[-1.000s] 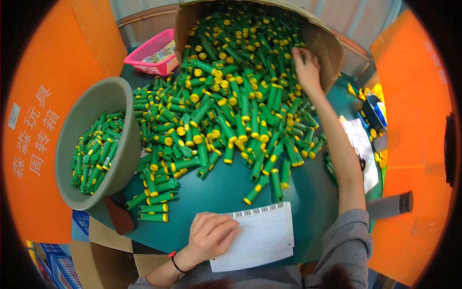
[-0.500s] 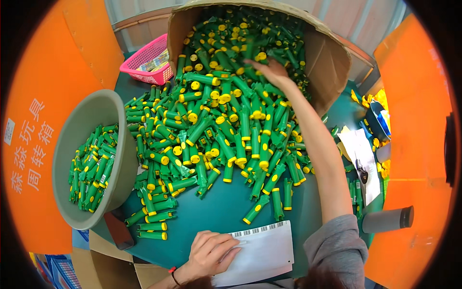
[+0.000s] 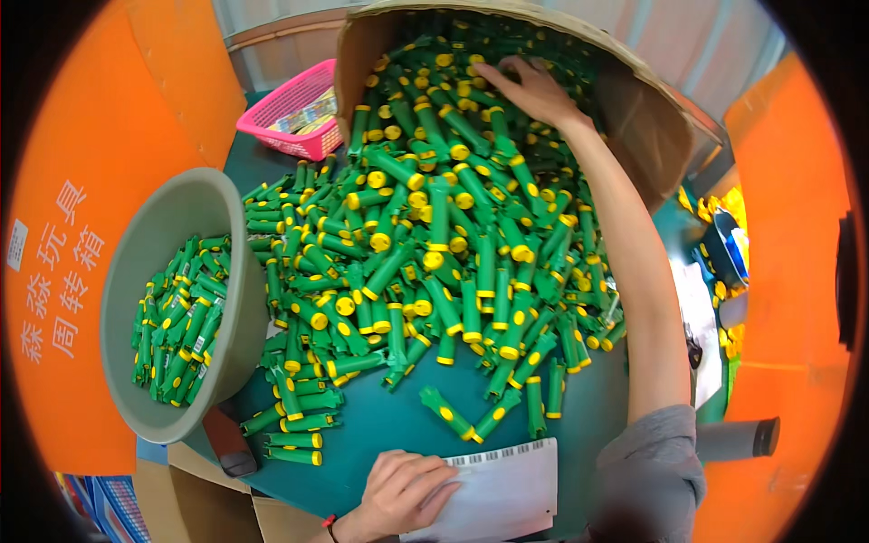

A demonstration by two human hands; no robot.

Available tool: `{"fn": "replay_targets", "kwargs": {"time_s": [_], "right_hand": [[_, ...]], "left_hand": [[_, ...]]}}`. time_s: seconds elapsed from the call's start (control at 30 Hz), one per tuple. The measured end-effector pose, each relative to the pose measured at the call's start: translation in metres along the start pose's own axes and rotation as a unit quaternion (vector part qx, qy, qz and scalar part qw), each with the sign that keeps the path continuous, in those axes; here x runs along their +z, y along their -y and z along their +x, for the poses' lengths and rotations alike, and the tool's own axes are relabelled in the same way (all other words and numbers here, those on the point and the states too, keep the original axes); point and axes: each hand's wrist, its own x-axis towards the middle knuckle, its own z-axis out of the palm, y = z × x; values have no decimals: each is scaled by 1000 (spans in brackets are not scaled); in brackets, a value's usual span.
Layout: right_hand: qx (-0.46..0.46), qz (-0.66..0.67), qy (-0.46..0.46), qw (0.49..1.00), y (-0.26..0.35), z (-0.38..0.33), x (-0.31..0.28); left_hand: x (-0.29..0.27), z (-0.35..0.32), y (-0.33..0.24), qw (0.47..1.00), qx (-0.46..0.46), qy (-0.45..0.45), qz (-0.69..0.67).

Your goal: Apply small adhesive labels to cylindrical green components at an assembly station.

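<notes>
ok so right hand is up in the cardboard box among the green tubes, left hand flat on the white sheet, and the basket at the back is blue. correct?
Not quite: the basket at the back is pink, not blue, as the head view shows. The rest holds: the right hand is up in the cardboard box among the green tubes, and the left hand lies flat on the white sheet.

Toy tubes spilling from a tipped box across a table

The cardboard box point(image 3: 634, 118) lies at the table's point(image 3: 389, 430) far edge, tubes point(image 3: 434, 244) heaped before it; a basin point(image 3: 158, 244) holding more tubes stands left, a basket point(image 3: 294, 109) behind it, a paper sheet point(image 3: 507, 489) nearest.
</notes>
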Motion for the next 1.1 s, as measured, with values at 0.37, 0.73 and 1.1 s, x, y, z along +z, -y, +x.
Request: {"fn": "replay_targets", "kwargs": {"time_s": [0.37, 0.73, 1.1], "right_hand": [[15, 83, 76, 994, 22, 62, 54], [-25, -131, 26, 991, -57, 36, 57], [-356, 77, 104, 925, 92, -290, 13]], "left_hand": [[-8, 12, 0, 996, -43, 76, -13], [13, 9, 4, 998, 25, 37, -44], [2, -11, 9, 1000, 10, -21, 15]]}}
